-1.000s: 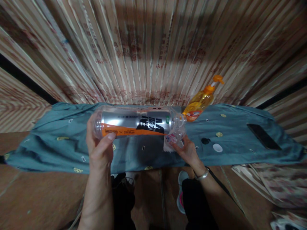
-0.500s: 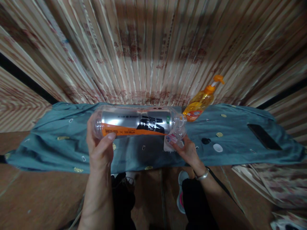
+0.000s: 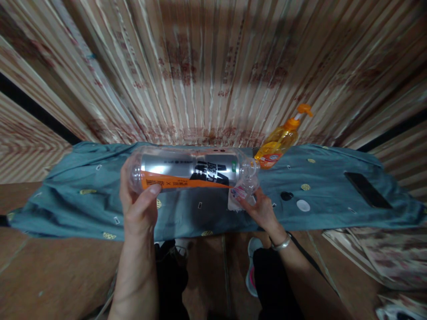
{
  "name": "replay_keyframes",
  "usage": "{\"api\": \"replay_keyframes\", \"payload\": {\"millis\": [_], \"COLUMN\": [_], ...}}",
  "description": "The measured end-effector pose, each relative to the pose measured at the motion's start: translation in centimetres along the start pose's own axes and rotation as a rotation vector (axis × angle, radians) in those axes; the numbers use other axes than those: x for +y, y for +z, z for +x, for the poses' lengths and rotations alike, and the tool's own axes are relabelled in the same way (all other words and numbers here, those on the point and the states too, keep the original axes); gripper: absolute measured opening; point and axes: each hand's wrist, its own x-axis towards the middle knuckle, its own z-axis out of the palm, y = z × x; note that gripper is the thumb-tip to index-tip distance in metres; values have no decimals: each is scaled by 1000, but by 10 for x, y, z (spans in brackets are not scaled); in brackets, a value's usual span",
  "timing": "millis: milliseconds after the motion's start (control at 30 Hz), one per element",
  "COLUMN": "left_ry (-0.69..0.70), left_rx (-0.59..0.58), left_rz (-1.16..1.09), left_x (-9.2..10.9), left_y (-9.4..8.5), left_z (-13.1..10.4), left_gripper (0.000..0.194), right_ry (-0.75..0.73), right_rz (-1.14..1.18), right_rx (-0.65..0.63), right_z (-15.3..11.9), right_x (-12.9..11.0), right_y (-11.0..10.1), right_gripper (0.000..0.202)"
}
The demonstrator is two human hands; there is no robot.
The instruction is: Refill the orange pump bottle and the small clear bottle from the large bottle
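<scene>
My left hand (image 3: pixel 138 195) is wrapped round the base end of a large clear plastic bottle (image 3: pixel 187 169) with a silver and orange label. The bottle lies level in the air above the cloth, its neck pointing right. Below that neck, my right hand (image 3: pixel 262 209) grips a small clear plastic container (image 3: pixel 251 184). A pink and white label (image 3: pixel 239 192) shows at its lower left. The container's upper part overlaps the bottle's neck; whether they touch I cannot tell. Some fingers of my right hand are hidden behind the container.
An orange pump bottle (image 3: pixel 278 141) of yellow liquid stands just right of the big bottle's neck. Farther right on the green cloth (image 3: pixel 187 218) lie a black round piece (image 3: pixel 287 196), a white disc (image 3: pixel 303 205) and a black phone (image 3: pixel 367 190). A patterned curtain (image 3: pixel 200 66) hangs behind.
</scene>
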Motion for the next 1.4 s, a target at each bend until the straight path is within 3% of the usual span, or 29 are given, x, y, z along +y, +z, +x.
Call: {"api": "replay_keyframes", "payload": {"millis": [133,700,1167,1400], "left_ry": [-79,-73,-32,-52], "left_rx": [18,20,-38,29], "left_rz": [-49,-27,18,-18], "left_x": [3,8,-2,1], "left_y": [0,4,-7,0], "left_z": [1,2,1,1], "left_gripper": [79,75,77,78], "right_ry": [12,4,3,6], "right_rz": [-4,-1,12,-2], "right_rx": [-8,-2,6,6], "right_z": [0,0,-1,0], "right_x": [0,-2,1,2], "right_y": [0,-1,1,1], "right_gripper": [59,59,62,63]}}
